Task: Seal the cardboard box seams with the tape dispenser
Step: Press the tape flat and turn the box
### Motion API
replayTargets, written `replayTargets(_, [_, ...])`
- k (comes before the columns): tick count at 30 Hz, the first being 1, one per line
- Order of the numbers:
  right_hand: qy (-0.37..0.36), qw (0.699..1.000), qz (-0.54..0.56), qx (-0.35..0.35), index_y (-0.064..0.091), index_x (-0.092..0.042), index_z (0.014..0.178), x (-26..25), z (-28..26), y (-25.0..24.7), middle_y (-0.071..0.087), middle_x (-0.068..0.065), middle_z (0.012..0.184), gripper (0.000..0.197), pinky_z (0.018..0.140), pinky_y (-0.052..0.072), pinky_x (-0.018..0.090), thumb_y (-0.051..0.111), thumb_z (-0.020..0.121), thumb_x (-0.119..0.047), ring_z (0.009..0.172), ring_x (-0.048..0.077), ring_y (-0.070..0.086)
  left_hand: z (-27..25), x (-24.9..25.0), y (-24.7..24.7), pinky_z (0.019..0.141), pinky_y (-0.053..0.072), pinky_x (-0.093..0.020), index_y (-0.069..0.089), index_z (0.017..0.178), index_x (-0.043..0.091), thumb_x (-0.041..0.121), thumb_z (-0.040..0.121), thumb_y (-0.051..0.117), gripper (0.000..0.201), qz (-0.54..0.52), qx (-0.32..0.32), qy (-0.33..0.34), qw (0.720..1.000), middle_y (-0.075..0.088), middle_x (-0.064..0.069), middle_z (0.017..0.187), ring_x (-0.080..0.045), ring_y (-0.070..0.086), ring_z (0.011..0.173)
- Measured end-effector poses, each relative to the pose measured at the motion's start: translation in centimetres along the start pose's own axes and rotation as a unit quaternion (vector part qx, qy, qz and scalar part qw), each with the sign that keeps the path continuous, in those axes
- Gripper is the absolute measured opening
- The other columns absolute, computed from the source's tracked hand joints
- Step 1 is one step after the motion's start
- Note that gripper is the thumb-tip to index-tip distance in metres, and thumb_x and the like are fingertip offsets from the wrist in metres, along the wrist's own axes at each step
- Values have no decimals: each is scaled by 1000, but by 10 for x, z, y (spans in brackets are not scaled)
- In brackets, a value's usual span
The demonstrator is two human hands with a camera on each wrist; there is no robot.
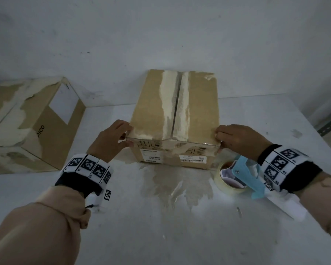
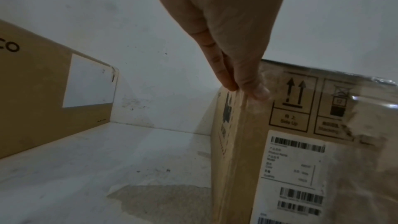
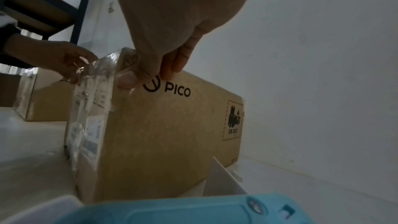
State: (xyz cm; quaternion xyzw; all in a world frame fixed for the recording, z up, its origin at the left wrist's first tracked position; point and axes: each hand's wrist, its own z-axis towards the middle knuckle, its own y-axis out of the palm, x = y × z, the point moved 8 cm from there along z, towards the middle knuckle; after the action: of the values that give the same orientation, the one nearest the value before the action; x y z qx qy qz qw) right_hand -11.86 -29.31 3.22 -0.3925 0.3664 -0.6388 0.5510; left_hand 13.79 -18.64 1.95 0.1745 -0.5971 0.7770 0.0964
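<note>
L hand (image 1: pixel 111 139) pinches near-left top corner of cardboard box (image 1: pixel 193 104), thumb on front face, fingers on top. R hand (image 1: pixel 237 139) pinches near-right top corner likewise. Clear tape strip (image 2: pixel 366 81) lies along the front top edge btwn both hands. Box stands on white table (image 1: pixel 161 226), centre seam untaped. Blue tape dispenser (image 1: pixel 245 176) lies on table just beside box, under R wrist. Second box (image 1: pixel 36 121) well apart at left

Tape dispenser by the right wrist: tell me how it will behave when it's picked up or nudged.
The tape dispenser probably lifts easily: a thin blue plastic frame on one roll. Lying on its side on the table, it looks unlikely to roll. Its glossy tape may cling wherever the loose end touches.
</note>
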Motion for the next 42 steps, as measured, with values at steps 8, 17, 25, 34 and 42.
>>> replayTargets(8, [88, 994, 9, -57, 50, -8, 101, 8, -10, 10, 66, 19, 100, 28, 44, 50, 29, 40, 76, 2, 53, 29, 60, -2, -1, 2, 74, 53, -33, 59, 109, -2, 4, 74, 73, 38, -11, -2, -23, 1000, 57, -14, 112, -29, 65, 80])
replayTargets(17, [466, 847, 239, 94, 49, -8, 127, 1, -62, 13, 61, 11, 119, 39, 88, 44, 29, 42, 93, -27, 101, 16, 58, -12, -5, 4, 80, 51, -30, 53, 125, 5, 12, 80, 69, 48, -24, -11, -54, 998, 53, -11, 127, -23, 63, 88])
replayTargets(25, [524, 788, 323, 5, -12, -11, 145, -48, -43, 52, 16, 5, 154, 82, 92, 10, 3, 48, 92, -32, 138, 18, 24, -7, -3, 5, 77, 46, -36, 55, 119, 3, 7, 83, 64, 38, -1, -15, -87, 996, 56, -14, 115, -31, 65, 93])
replayTargets(34, [338, 936, 91, -31, 9, -23, 145, -38, 1, 33, 3, 4, 152, 66, 112, -5, 37, 15, 90, -60, 140, 19, -5, -11, 34, 23, 103, 33, -56, 44, 136, 12, 63, 90, 4, 80, 174, -79, -16, 981, 40, -10, 146, -31, 41, 133])
replayTargets(42, [284, 956, 14, -77, 49, -15, 128, -39, 5, 40, 56, 6, 132, 57, 103, 27, 37, 14, 96, -46, 123, 26, 51, -11, 48, 42, 102, 40, -43, 50, 132, 23, 57, 92, 0, 73, 166, -98, 6, 981, 54, 0, 136, -21, 52, 125])
